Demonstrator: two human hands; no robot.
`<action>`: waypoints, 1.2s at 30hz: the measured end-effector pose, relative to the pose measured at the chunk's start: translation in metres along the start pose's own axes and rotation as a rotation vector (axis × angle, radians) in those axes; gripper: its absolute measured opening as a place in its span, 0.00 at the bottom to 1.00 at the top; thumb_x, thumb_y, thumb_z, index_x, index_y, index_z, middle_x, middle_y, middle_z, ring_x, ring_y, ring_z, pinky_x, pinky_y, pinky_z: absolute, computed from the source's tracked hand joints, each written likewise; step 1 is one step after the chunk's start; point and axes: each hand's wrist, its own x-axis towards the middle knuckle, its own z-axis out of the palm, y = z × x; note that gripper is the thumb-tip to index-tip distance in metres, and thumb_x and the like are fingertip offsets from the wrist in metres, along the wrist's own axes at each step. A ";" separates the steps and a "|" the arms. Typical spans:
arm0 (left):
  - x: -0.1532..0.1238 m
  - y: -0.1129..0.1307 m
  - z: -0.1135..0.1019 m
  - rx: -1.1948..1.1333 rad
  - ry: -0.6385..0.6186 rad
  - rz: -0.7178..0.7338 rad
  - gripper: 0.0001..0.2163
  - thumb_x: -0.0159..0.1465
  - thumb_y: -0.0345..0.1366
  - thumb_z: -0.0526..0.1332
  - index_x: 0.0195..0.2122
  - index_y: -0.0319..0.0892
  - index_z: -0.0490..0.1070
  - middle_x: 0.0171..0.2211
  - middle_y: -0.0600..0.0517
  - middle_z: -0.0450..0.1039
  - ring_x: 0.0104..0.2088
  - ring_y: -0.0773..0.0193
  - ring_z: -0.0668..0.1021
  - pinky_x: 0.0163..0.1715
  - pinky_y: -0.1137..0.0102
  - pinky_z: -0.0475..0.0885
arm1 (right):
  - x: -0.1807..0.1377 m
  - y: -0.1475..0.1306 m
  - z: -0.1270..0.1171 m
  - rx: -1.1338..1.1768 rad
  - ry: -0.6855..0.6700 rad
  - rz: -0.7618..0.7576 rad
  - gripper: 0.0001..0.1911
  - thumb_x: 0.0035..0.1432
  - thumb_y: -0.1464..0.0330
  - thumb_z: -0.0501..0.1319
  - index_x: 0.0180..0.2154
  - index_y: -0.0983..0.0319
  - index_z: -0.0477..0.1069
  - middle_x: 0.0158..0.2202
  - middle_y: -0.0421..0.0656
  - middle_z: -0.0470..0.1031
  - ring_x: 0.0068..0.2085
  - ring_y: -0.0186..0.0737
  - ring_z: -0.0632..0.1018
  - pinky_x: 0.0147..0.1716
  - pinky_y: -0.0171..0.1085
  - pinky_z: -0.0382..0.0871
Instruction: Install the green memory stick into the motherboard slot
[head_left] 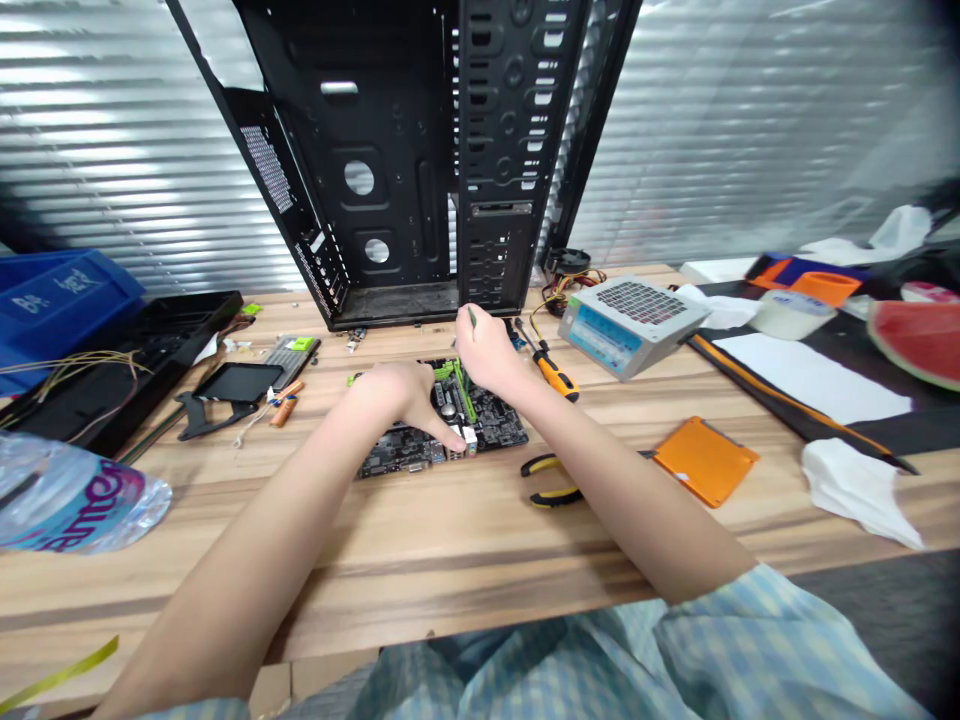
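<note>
Spreading wide over the motherboard [499, 425], the left hand [409, 393] stretches its thumb to the ports along the board's near edge; its other fingertips are hidden. The right hand [486, 350] is curled shut above the far side of the board, around a slim green piece [472, 316] whose end pokes out at the top; the rest cannot be seen. The motherboard lies flat on the wooden table [435, 540], in front of the person.

Just beyond the right hand lies an orange-and-black screwdriver [555, 375]. Black-and-yellow tool handles [559, 497] sit by the right forearm, which partly covers them, with an orange box [706, 460] farther right. Behind these rests a boxy power supply [611, 335]. To the left are orange cylinders [283, 411] and a plastic bottle [82, 500]. A black computer case [405, 110] stands upright at the back.
</note>
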 end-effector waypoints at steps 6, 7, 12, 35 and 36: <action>-0.004 0.002 -0.002 0.010 -0.008 -0.032 0.50 0.38 0.68 0.68 0.59 0.40 0.70 0.53 0.39 0.75 0.49 0.44 0.78 0.45 0.65 0.74 | -0.003 -0.002 0.003 -0.045 -0.006 -0.044 0.14 0.69 0.65 0.48 0.31 0.58 0.64 0.25 0.41 0.69 0.29 0.42 0.72 0.35 0.37 0.63; -0.004 0.002 -0.002 0.010 -0.007 -0.029 0.50 0.39 0.68 0.68 0.58 0.41 0.70 0.53 0.40 0.76 0.49 0.44 0.79 0.45 0.66 0.74 | -0.003 -0.001 0.004 -0.046 -0.001 -0.047 0.14 0.69 0.65 0.48 0.32 0.58 0.65 0.25 0.41 0.69 0.29 0.41 0.72 0.35 0.37 0.63; -0.003 0.001 -0.002 0.009 -0.007 -0.015 0.49 0.39 0.69 0.67 0.57 0.40 0.71 0.51 0.39 0.77 0.48 0.44 0.79 0.45 0.65 0.74 | -0.003 0.002 0.005 -0.038 0.018 -0.082 0.13 0.69 0.64 0.48 0.32 0.58 0.65 0.24 0.40 0.68 0.28 0.40 0.71 0.34 0.36 0.62; -0.004 0.002 -0.001 0.017 0.005 -0.020 0.50 0.39 0.69 0.67 0.57 0.38 0.72 0.52 0.38 0.75 0.49 0.42 0.78 0.46 0.65 0.73 | -0.007 0.001 0.011 -0.057 0.040 -0.068 0.13 0.70 0.65 0.48 0.35 0.59 0.67 0.25 0.42 0.70 0.28 0.42 0.72 0.34 0.37 0.62; -0.004 0.002 -0.001 0.014 0.005 -0.017 0.50 0.39 0.69 0.67 0.56 0.37 0.72 0.52 0.38 0.75 0.49 0.42 0.78 0.46 0.65 0.73 | -0.007 0.000 0.011 -0.058 0.035 -0.071 0.13 0.70 0.65 0.48 0.35 0.59 0.67 0.25 0.41 0.70 0.28 0.41 0.72 0.34 0.36 0.62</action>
